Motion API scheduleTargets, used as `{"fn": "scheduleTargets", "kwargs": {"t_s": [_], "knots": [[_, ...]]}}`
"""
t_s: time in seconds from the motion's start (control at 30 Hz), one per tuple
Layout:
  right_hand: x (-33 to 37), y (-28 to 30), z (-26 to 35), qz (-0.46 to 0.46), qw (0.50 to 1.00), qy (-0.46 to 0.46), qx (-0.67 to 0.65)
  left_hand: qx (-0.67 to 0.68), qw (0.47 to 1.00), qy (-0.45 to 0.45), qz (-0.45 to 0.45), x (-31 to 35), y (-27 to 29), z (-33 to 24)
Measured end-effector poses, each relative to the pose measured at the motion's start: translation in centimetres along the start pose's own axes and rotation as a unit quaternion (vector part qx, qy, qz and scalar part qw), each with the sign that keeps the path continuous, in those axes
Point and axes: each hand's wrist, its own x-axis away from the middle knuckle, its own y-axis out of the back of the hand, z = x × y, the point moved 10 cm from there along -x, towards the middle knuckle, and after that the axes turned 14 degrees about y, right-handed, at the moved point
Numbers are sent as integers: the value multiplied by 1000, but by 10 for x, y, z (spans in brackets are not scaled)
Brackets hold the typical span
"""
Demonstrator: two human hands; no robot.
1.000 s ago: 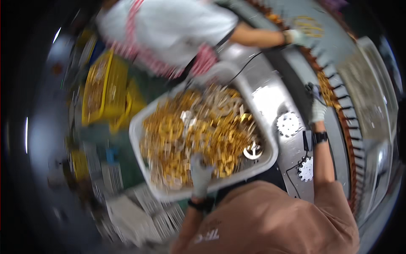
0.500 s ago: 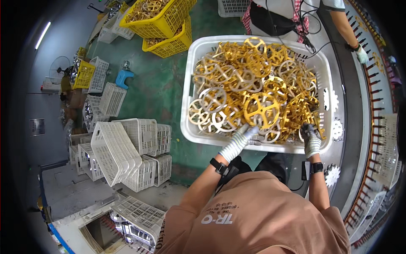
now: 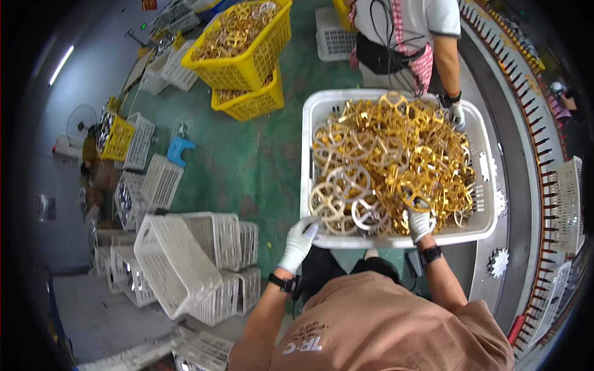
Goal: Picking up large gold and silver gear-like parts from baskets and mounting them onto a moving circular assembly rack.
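A large white plastic bin (image 3: 305, 154) is heaped with gold wheel-shaped metal parts (image 3: 390, 161). My left hand (image 3: 299, 242), in a white glove, grips the bin's near left corner. My right hand (image 3: 419, 224), also gloved, is closed over the near rim further right, its fingers among the parts. On the far side a co-worker (image 3: 408, 31) in a white shirt and checked apron has a gloved hand (image 3: 456, 115) on the bin's far right rim.
Two stacked yellow baskets (image 3: 241, 49) of similar parts stand on the green floor at the far left. Several empty white crates (image 3: 185, 260) are piled at my left. A blue stool (image 3: 178, 148) stands beyond them. A conveyor line (image 3: 535, 161) with white disc parts (image 3: 498, 263) runs along the right.
My left hand has come out of the pile of parts and moved left to the bin's near corner. My right hand stays at the near rim. The view has steadied.
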Motion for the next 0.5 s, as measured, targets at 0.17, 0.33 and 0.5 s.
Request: {"fn": "scheduleTargets", "kwargs": {"t_s": [0.17, 0.33, 0.5], "knots": [[-25, -42, 59, -15, 1000, -18, 9, 54, 993, 72, 71, -77, 82, 22], [-87, -76, 103, -122, 966, -193, -118, -281, 958, -60, 14, -144, 212, 21], [-2, -70, 13, -274, 899, -276, -203, -137, 968, 180, 106, -221, 318, 41]]}}
